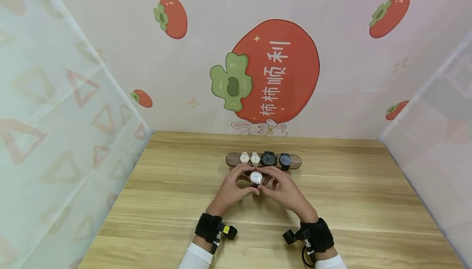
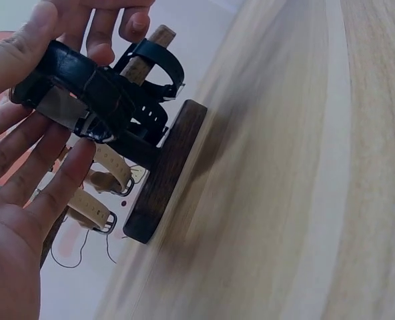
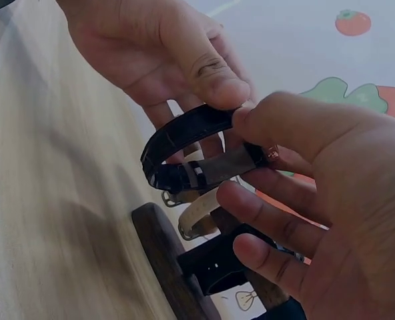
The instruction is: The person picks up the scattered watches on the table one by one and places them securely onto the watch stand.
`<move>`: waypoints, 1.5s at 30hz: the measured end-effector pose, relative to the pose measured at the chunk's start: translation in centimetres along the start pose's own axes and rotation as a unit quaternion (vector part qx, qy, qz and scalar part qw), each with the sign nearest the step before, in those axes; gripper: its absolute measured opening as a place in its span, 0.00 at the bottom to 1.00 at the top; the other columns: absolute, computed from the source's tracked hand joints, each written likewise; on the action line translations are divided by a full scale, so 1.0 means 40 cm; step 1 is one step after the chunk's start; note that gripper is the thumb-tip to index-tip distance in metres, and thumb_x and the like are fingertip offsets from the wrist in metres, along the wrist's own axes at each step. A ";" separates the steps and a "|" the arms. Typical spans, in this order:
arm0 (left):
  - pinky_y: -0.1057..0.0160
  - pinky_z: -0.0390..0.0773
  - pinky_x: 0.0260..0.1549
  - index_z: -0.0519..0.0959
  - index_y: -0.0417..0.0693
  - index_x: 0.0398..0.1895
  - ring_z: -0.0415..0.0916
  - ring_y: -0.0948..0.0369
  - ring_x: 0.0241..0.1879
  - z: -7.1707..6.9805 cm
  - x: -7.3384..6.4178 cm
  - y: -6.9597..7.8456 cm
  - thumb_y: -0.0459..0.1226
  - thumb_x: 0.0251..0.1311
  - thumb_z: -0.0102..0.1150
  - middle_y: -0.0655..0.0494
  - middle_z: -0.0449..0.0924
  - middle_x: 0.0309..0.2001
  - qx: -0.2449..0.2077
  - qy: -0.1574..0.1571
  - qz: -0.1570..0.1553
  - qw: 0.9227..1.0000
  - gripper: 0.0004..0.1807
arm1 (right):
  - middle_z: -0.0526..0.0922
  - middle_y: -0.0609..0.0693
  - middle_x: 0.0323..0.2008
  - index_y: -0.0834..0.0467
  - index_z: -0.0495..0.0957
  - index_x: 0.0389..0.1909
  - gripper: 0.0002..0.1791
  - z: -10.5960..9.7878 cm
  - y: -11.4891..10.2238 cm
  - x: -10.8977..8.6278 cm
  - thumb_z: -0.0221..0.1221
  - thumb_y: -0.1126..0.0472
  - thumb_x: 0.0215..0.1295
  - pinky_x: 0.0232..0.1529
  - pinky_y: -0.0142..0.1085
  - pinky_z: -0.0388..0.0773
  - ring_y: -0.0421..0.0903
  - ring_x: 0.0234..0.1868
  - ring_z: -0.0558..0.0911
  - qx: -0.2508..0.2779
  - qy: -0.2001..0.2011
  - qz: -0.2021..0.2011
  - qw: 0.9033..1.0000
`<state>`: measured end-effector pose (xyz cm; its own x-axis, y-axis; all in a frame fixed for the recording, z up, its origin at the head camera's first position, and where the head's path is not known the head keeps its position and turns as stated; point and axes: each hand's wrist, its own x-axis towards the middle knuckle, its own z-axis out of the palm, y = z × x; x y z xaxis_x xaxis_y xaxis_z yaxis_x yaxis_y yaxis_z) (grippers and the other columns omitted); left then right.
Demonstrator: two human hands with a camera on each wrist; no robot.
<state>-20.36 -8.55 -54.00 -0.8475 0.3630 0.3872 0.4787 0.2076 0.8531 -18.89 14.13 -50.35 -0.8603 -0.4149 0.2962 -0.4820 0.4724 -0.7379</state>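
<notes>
A wristwatch (image 1: 256, 177) with a pale round dial, rose-gold rim and dark leather strap is held between both hands, just in front of a wooden watch stand (image 1: 233, 159). My left hand (image 1: 229, 189) pinches it from the left, thumb at the near end of the strap and fingers at the far side. From the right, my right hand (image 1: 287, 190) grips the same watch likewise. In the right wrist view the dark strap (image 3: 177, 133) forms a closed loop below both thumbs. The left wrist view shows that buckled strap (image 2: 84, 80) from underneath, raised off the table.
Two light-strapped watches (image 1: 244, 158) and two black watches (image 1: 268, 159) hang side by side on the stand's bar. Its dark wooden base (image 2: 164, 173) rests on the wood-grain table (image 1: 177, 203). Behind stands a printed fabric wall (image 1: 343, 68), with side walls left and right.
</notes>
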 end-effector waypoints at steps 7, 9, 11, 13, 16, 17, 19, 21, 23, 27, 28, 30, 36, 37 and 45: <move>0.57 0.85 0.63 0.77 0.51 0.72 0.81 0.54 0.59 -0.005 -0.002 -0.002 0.36 0.55 0.81 0.52 0.77 0.66 0.003 -0.015 -0.002 1.000 0.39 | 0.83 0.52 0.60 0.52 0.80 0.69 0.29 0.002 0.007 0.000 0.72 0.66 0.66 0.35 0.37 0.86 0.46 0.42 0.86 -0.001 0.002 -0.017 1.000; 0.54 0.85 0.63 0.78 0.50 0.71 0.81 0.53 0.59 -0.005 -0.002 0.001 0.34 0.56 0.81 0.50 0.77 0.66 -0.005 -0.017 0.005 1.000 0.38 | 0.83 0.51 0.60 0.51 0.80 0.68 0.29 0.002 0.007 0.000 0.72 0.66 0.66 0.36 0.36 0.85 0.46 0.42 0.85 -0.002 0.002 -0.018 1.000; 0.51 0.85 0.63 0.77 0.49 0.71 0.81 0.51 0.60 -0.005 -0.003 0.004 0.32 0.57 0.80 0.49 0.77 0.66 -0.009 -0.020 0.011 1.000 0.37 | 0.83 0.50 0.61 0.51 0.80 0.69 0.29 0.003 0.008 -0.002 0.71 0.66 0.67 0.36 0.35 0.84 0.45 0.42 0.84 -0.004 0.004 -0.019 1.000; 0.48 0.85 0.63 0.77 0.47 0.71 0.80 0.49 0.60 -0.005 -0.003 0.005 0.30 0.57 0.79 0.47 0.77 0.66 -0.013 -0.022 0.016 1.000 0.37 | 0.83 0.50 0.61 0.50 0.80 0.69 0.29 0.003 0.009 -0.003 0.71 0.65 0.67 0.36 0.34 0.84 0.46 0.43 0.84 -0.005 0.005 -0.019 1.000; 0.46 0.85 0.63 0.77 0.46 0.71 0.80 0.48 0.61 -0.004 -0.002 0.006 0.29 0.57 0.79 0.46 0.76 0.66 -0.014 -0.022 0.018 1.000 0.37 | 0.81 0.50 0.62 0.50 0.80 0.69 0.29 0.002 0.010 -0.004 0.71 0.64 0.68 0.37 0.34 0.83 0.47 0.44 0.83 -0.004 0.006 -0.019 1.000; 0.46 0.85 0.63 0.77 0.47 0.71 0.80 0.48 0.61 -0.003 -0.001 0.006 0.29 0.57 0.79 0.46 0.76 0.66 -0.014 -0.021 0.018 1.000 0.37 | 0.81 0.50 0.62 0.49 0.80 0.68 0.28 0.001 0.010 -0.004 0.72 0.63 0.68 0.37 0.34 0.84 0.47 0.45 0.83 -0.004 0.005 -0.016 1.000; 0.46 0.85 0.63 0.77 0.46 0.71 0.81 0.48 0.60 -0.002 0.000 0.006 0.29 0.57 0.79 0.46 0.76 0.66 -0.014 -0.021 0.017 1.000 0.36 | 0.80 0.50 0.62 0.49 0.80 0.68 0.28 -0.001 0.010 -0.004 0.72 0.63 0.68 0.37 0.35 0.84 0.46 0.45 0.83 -0.003 0.003 -0.013 1.000; 0.47 0.85 0.63 0.78 0.46 0.71 0.81 0.47 0.60 -0.001 0.000 0.005 0.29 0.58 0.78 0.46 0.77 0.65 -0.012 -0.024 0.017 1.000 0.36 | 0.80 0.50 0.62 0.49 0.81 0.67 0.27 -0.002 0.011 -0.006 0.72 0.63 0.68 0.38 0.36 0.84 0.45 0.44 0.83 -0.004 0.002 -0.008 1.000; 0.48 0.86 0.63 0.77 0.45 0.70 0.82 0.46 0.59 0.001 0.000 0.004 0.29 0.58 0.78 0.46 0.76 0.66 -0.008 -0.026 0.018 0.999 0.35 | 0.81 0.50 0.61 0.50 0.81 0.67 0.27 -0.001 0.013 -0.007 0.73 0.63 0.67 0.38 0.36 0.84 0.44 0.44 0.83 -0.008 0.002 -0.005 1.000; 0.50 0.86 0.62 0.77 0.43 0.70 0.82 0.46 0.59 0.003 -0.002 0.004 0.29 0.59 0.78 0.44 0.76 0.66 0.001 -0.030 0.019 0.999 0.35 | 0.81 0.50 0.61 0.50 0.81 0.66 0.27 0.001 0.015 -0.010 0.73 0.63 0.67 0.36 0.36 0.84 0.43 0.43 0.83 -0.018 0.005 -0.007 1.000; 0.50 0.86 0.62 0.77 0.43 0.70 0.82 0.46 0.59 0.003 -0.003 0.004 0.29 0.59 0.78 0.44 0.76 0.66 0.003 -0.030 0.019 0.999 0.35 | 0.81 0.50 0.61 0.50 0.81 0.67 0.28 0.002 0.016 -0.010 0.73 0.63 0.66 0.36 0.36 0.84 0.42 0.43 0.83 -0.020 0.007 -0.010 1.000; 0.49 0.86 0.62 0.77 0.43 0.70 0.82 0.46 0.59 0.004 -0.002 0.005 0.29 0.59 0.78 0.44 0.76 0.66 0.007 -0.030 0.020 0.999 0.35 | 0.81 0.50 0.61 0.51 0.81 0.67 0.28 0.003 0.017 -0.010 0.73 0.64 0.66 0.35 0.35 0.84 0.42 0.42 0.83 -0.024 0.009 -0.013 1.000; 0.50 0.86 0.62 0.77 0.44 0.70 0.81 0.48 0.60 0.005 -0.004 0.008 0.30 0.59 0.78 0.46 0.76 0.66 0.037 -0.026 0.025 0.999 0.34 | 0.82 0.51 0.62 0.52 0.80 0.69 0.29 0.006 0.014 -0.015 0.72 0.65 0.67 0.36 0.32 0.83 0.43 0.43 0.83 -0.035 0.011 -0.010 0.999; 0.51 0.86 0.62 0.78 0.44 0.70 0.81 0.48 0.61 0.005 -0.004 0.008 0.30 0.59 0.78 0.46 0.77 0.66 0.045 -0.025 0.026 0.998 0.34 | 0.82 0.52 0.63 0.52 0.80 0.69 0.29 0.005 0.014 -0.016 0.72 0.65 0.67 0.36 0.32 0.83 0.43 0.43 0.83 -0.037 0.011 -0.010 0.999; 0.54 0.85 0.63 0.78 0.44 0.69 0.80 0.50 0.62 0.008 -0.002 0.004 0.31 0.58 0.79 0.48 0.76 0.67 0.070 -0.027 0.022 0.997 0.34 | 0.81 0.52 0.64 0.53 0.80 0.69 0.29 -0.002 0.010 -0.020 0.72 0.64 0.68 0.37 0.33 0.83 0.45 0.44 0.84 -0.043 0.004 -0.008 0.999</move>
<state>-20.14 -8.26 -53.98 -0.8130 0.4222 0.4010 0.5461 0.3138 0.7767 -18.40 14.72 -50.83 -0.8532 -0.4169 0.3136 -0.5086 0.5307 -0.6780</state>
